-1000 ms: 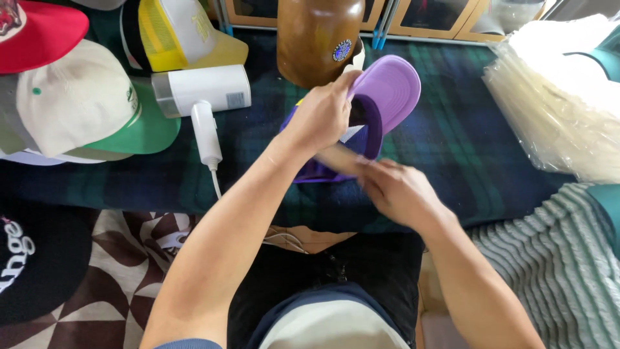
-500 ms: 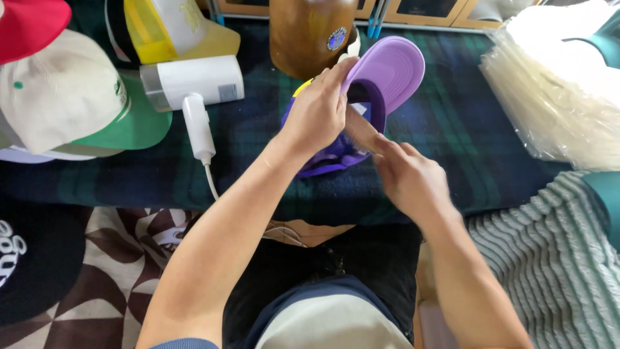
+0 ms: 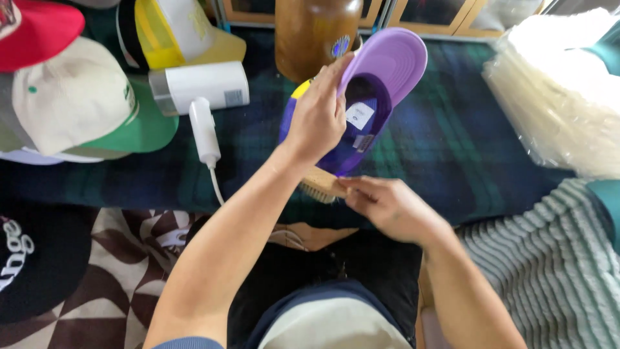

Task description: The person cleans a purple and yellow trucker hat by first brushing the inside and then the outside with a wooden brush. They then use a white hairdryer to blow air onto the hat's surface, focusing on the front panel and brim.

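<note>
- Six caps: purple (image 3: 378, 90), red (image 3: 32, 26), cream-and-green (image 3: 77, 110), yellow (image 3: 174, 29), black (image 3: 32, 258), perhaps a white one (image 3: 26, 157) underneath
- One brush (image 3: 320, 184)
- One white handheld device (image 3: 200, 90)
- One brown jar (image 3: 313, 32)

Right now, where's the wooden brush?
In the head view, centre frame: the wooden brush is in the right hand, just below the purple cap that the left hand holds.

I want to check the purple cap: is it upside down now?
Yes: the purple cap is inverted; its inner labels face up, held by the left hand.
</note>
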